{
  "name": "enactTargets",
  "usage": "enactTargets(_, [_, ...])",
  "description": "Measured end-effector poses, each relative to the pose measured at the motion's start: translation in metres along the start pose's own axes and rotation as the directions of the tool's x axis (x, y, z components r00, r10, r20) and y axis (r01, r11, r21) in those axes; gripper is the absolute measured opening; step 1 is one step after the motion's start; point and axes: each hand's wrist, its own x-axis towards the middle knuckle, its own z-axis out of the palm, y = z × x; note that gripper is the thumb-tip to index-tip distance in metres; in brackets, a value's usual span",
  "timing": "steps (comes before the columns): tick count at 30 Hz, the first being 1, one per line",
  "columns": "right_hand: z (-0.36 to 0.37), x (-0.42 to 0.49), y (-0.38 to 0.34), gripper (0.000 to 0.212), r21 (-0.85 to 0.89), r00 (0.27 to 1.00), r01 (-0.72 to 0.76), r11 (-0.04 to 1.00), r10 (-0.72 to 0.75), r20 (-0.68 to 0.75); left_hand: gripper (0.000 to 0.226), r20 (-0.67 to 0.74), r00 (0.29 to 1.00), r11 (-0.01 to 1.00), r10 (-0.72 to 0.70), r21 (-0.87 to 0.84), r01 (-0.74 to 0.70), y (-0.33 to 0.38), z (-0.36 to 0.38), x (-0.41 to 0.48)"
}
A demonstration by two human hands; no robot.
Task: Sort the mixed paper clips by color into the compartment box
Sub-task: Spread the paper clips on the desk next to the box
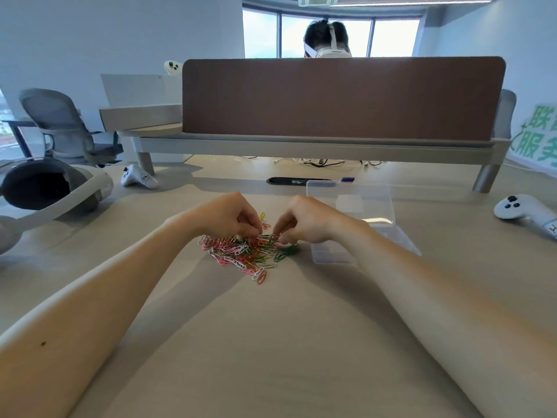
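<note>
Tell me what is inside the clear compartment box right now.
In the compartment box, the near compartments that show hold no paper clips; those lie in a pile beside it. The right forearm covers its middle, so those compartments cannot be checked.

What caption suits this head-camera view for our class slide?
A person's left hand and right hand pick at the mixed paper clips beside the open clear compartment box.

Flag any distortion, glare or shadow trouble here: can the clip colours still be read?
Head view: wide-angle bending curves the divider and swells the forearms. Head view: the windows are blown out. Head view: soft arm shadows lie on the desk; the clips are small but sharp, colours readable; the clear box is low in contrast.
</note>
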Motion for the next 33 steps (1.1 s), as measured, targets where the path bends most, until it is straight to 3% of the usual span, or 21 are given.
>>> enactTargets(10, [-0.001,-0.004,0.003,0.016,0.188,0.998,-0.049,0.981,0.055,-0.025,0.019,-0.080,0.997,1.000,0.003,0.008,-0.002,0.012,0.008,-0.002])
enactTargets(18, [-0.004,-0.005,0.007,0.013,0.306,0.996,-0.079,0.949,0.089,-0.021,0.020,-0.055,0.998,1.000,0.022,0.005,-0.022,0.016,0.015,-0.001])
enactTargets(25, [-0.006,-0.006,0.008,0.013,0.450,0.994,-0.099,0.888,0.112,-0.002,0.017,-0.067,0.998,0.995,0.012,-0.101,-0.019,0.017,0.015,-0.001])
enactTargets(33, [-0.007,-0.008,0.008,0.015,0.446,0.990,-0.139,0.884,0.132,0.047,0.014,-0.075,0.997,0.984,-0.007,-0.176,-0.006,0.014,0.016,-0.002])
